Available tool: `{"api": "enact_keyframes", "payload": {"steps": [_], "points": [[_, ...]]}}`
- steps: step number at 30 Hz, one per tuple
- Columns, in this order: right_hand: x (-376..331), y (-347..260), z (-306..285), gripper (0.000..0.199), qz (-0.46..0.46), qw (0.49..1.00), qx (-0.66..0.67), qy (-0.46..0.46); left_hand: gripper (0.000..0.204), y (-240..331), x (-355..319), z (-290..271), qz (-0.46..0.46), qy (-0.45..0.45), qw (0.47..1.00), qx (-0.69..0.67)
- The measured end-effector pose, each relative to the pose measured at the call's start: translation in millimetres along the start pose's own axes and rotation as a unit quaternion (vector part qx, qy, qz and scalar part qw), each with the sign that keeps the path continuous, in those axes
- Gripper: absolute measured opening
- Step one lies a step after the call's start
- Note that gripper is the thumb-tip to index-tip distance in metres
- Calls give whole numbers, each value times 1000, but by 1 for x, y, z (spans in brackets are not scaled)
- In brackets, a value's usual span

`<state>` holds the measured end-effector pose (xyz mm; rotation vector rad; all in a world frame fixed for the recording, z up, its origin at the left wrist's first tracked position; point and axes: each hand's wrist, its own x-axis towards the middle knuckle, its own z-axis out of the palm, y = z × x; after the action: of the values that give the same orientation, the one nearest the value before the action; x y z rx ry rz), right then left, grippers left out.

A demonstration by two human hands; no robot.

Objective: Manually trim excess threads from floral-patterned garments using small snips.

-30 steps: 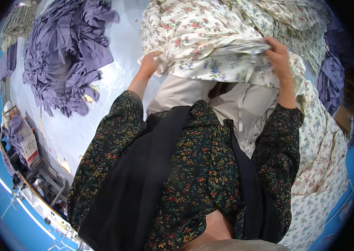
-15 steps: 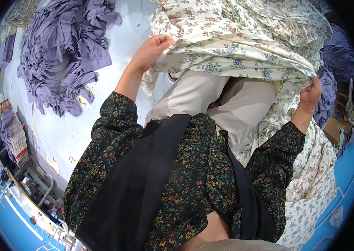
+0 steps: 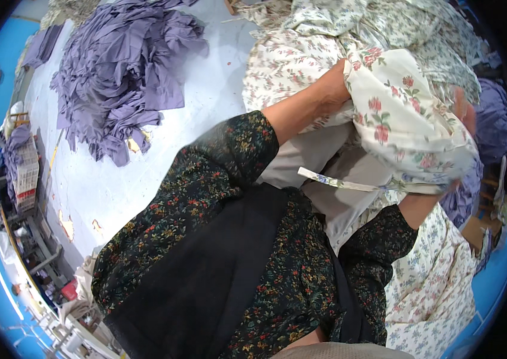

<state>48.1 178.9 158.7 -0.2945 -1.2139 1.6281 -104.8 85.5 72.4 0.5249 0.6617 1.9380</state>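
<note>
My left hand (image 3: 332,90) grips a white cloth with pink roses (image 3: 403,119), bunched up in front of me. My right hand (image 3: 463,110) holds the same cloth from its far side and is mostly hidden by it. A thin strip of the cloth (image 3: 349,184) hangs across my lap. Under and beyond the cloth lies a big heap of pale floral fabric (image 3: 301,54). My sleeves are dark with small flowers.
A pile of purple cloth pieces (image 3: 122,78) lies on the pale floor (image 3: 146,173) to the left. More floral fabric (image 3: 439,287) spreads at my right, with purple cloth (image 3: 496,119) beyond it. Shelves and crates (image 3: 23,173) line the far left edge.
My hands were spread wide holding a small-flowered sheet. Now they have come together and hold a bunched rose-printed cloth, raised closer to me.
</note>
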Motion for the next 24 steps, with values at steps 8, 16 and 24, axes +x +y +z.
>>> {"api": "enact_keyframes", "payload": {"steps": [8,16,24], "points": [[-47,41,5,44,111,966,-195,-131,71,30,-32,13,196,-52,961,189],[-30,44,27,44,203,954,-57,-213,97,5,-29,-35,97,-157,948,259],[-1,50,-16,33,321,909,30,-265,87,154,-249,-119,94,-368,922,-78]]}}
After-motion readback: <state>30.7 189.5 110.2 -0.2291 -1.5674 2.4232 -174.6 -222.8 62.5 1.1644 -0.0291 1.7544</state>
